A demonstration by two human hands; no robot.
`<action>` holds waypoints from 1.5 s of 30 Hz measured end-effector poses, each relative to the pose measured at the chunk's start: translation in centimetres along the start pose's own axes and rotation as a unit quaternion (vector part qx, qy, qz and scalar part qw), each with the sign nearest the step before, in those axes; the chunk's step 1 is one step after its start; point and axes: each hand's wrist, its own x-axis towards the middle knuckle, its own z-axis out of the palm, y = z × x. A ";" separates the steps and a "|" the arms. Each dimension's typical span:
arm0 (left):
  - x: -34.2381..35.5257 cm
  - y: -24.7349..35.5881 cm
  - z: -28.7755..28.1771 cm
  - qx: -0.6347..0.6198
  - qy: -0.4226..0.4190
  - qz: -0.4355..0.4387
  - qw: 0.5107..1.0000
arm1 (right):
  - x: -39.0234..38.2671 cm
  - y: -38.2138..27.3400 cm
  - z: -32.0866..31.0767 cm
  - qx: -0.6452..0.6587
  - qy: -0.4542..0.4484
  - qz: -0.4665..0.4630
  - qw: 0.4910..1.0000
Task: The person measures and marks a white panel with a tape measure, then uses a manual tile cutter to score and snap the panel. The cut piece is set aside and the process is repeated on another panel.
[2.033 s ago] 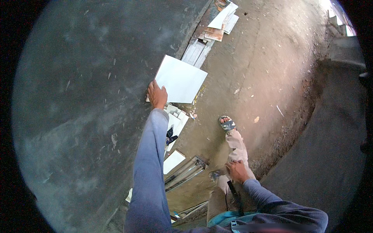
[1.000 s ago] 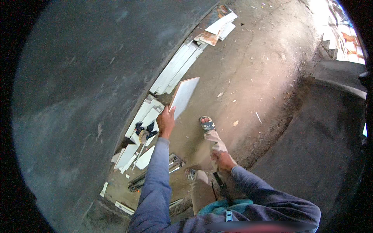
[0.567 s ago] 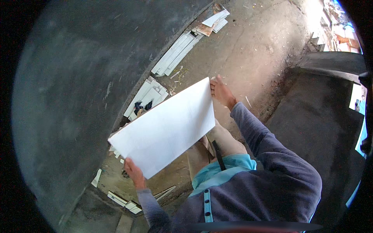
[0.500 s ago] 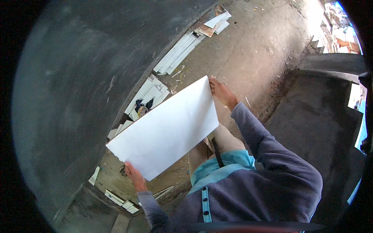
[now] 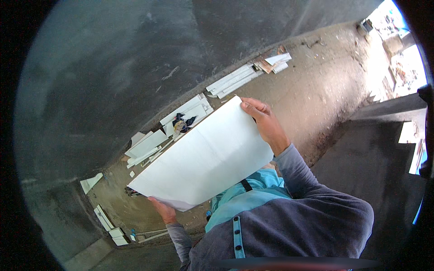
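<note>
A large white rectangular tile [image 5: 203, 156] with a smooth face and a thin brownish edge is held up in front of my body, slanting from lower left to upper right. My right hand [image 5: 267, 124] grips its far right corner, thumb on the face and the other fingers around the edge. At the near left end, my left hand [image 5: 163, 211] is closed on the lower edge; part of its fingers is hidden by the tile. The tile covers part of my lap.
Along the dark plastered wall [image 5: 117, 81] lie stacked white tile pieces [image 5: 230, 80], more pieces [image 5: 148, 145] and a dark crumpled cloth [image 5: 184, 123]. Narrow offcuts [image 5: 104, 217] lie at lower left. A bucket [image 5: 364, 27] stands far right on the dirt floor [image 5: 321, 77].
The tile has tipped and sits slightly lower and to the right. My right thumb now shows on its face. The view has turned, showing more of the wall-side pieces.
</note>
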 end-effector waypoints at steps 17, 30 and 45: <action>-0.8 -5.5 1.0 -0.089 -0.013 -0.056 0.994 | -5.6 0.4 5.2 -0.148 -0.149 -0.233 0.949; 0.6 -3.9 -4.5 -0.204 -0.012 -0.114 0.972 | -3.5 3.0 5.9 -0.187 -0.015 -0.238 0.953; -4.0 2.8 -9.0 0.299 0.083 0.013 0.951 | 1.3 7.4 1.8 -0.194 0.149 -0.103 0.964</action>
